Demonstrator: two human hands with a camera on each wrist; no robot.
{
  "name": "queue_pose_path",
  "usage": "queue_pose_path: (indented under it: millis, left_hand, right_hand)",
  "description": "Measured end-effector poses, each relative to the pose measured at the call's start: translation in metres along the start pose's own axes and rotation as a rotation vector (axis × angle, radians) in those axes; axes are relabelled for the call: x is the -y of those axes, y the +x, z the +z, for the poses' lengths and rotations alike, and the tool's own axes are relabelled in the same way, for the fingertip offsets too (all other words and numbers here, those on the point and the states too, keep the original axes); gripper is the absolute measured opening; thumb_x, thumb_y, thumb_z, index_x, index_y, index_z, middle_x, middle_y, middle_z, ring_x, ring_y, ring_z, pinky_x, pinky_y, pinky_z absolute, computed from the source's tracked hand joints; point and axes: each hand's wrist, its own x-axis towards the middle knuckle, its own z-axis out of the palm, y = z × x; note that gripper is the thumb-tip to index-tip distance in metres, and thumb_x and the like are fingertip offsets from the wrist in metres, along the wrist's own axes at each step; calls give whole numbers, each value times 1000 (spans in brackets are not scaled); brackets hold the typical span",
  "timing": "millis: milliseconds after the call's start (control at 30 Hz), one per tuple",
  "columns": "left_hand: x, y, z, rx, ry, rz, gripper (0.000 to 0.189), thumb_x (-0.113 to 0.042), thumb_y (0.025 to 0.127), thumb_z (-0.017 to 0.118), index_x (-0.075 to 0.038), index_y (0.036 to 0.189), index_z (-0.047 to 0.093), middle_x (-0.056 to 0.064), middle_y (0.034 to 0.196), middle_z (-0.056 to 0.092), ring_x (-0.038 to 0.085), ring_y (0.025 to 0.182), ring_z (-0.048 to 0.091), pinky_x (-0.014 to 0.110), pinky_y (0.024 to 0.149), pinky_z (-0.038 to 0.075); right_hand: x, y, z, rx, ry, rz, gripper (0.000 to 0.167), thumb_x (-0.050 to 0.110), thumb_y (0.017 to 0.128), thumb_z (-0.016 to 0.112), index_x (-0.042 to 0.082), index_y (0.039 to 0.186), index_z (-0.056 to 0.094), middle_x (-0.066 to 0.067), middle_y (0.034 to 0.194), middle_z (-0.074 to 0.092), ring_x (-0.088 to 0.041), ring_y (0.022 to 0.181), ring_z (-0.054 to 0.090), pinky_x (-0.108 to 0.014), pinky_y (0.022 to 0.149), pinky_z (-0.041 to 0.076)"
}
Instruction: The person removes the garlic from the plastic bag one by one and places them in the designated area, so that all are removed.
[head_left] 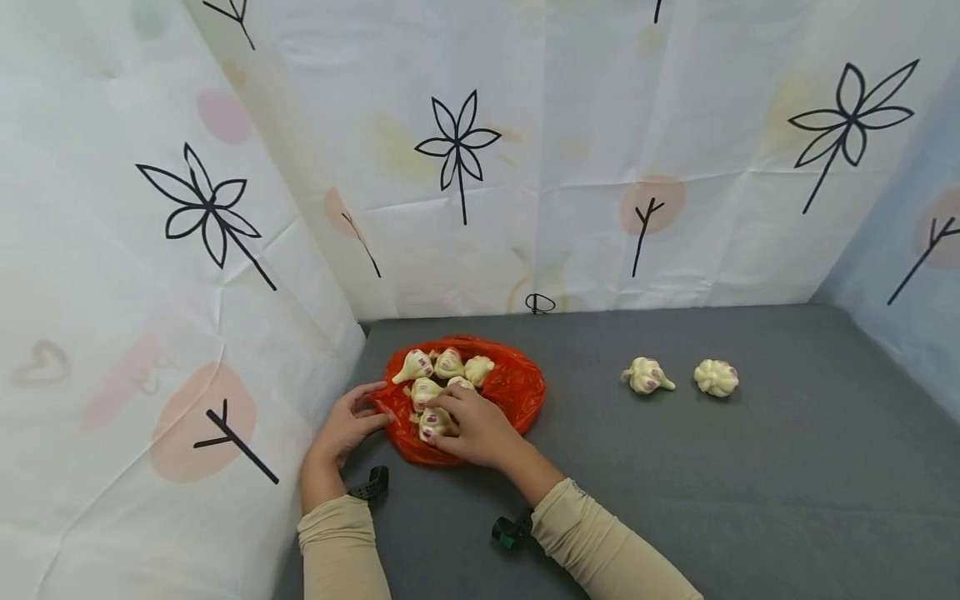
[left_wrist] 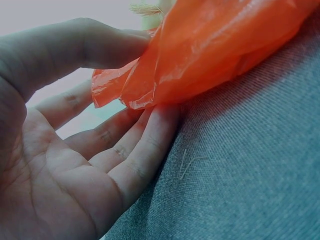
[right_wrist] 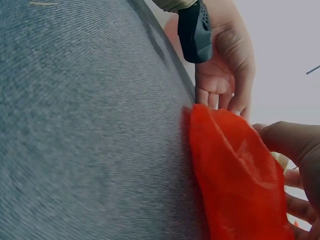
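Observation:
A red plastic bag (head_left: 525,392) lies spread on the table with several garlic bulbs (head_left: 415,365) in its opening. At the bag's left edge, my left hand (head_left: 347,429) holds the plastic, the thumb above and fingers beneath, as the left wrist view shows on the bag (left_wrist: 210,60). My right hand (head_left: 480,425) reaches over the front of the bag and grips a garlic bulb (head_left: 432,425) between thumb and fingers. Only a sliver of that bulb (right_wrist: 281,160) shows in the right wrist view, the rest hidden behind the hand and bag.
Two more garlic bulbs, one with a stem (head_left: 647,376) and one rounder bulb (head_left: 716,378), lie apart on the grey table (head_left: 675,483), right of the bag. Printed white cloth (head_left: 585,250) stands behind and at both sides. Each wrist wears a black device.

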Motion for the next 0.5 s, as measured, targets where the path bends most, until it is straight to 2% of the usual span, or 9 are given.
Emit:
queue_pose_path:
  millis: [233, 367, 500]
  left_hand:
    - [0, -1, 0, -4, 2, -13, 69, -9, 97, 77, -9, 159, 47, 24, 165, 42, 40, 136, 59, 22, 91, 55]
    - [1, 0, 0, -7, 5, -17, 69, -10, 97, 77, -10, 159, 47, 24, 164, 44, 39, 135, 60, 22, 91, 55]
    - [0, 0, 0, -12, 8, -19, 69, -10, 97, 77, -10, 159, 47, 25, 163, 44, 38, 135, 60, 22, 91, 56]
  right_hand:
    - [3, 1, -13, -46, 53, -11, 45, 33, 95, 83, 16, 134, 70, 0, 121, 64, -7, 75, 51, -22, 72, 47]
    - [3, 0, -25, -57, 116, 17, 47, 30, 95, 83, 16, 137, 69, -1, 122, 64, -13, 88, 65, -27, 79, 55]
    - [-1, -3, -37, -91, 146, 17, 48, 28, 94, 83, 16, 138, 68, 0, 121, 63, -19, 94, 68, -31, 79, 57]
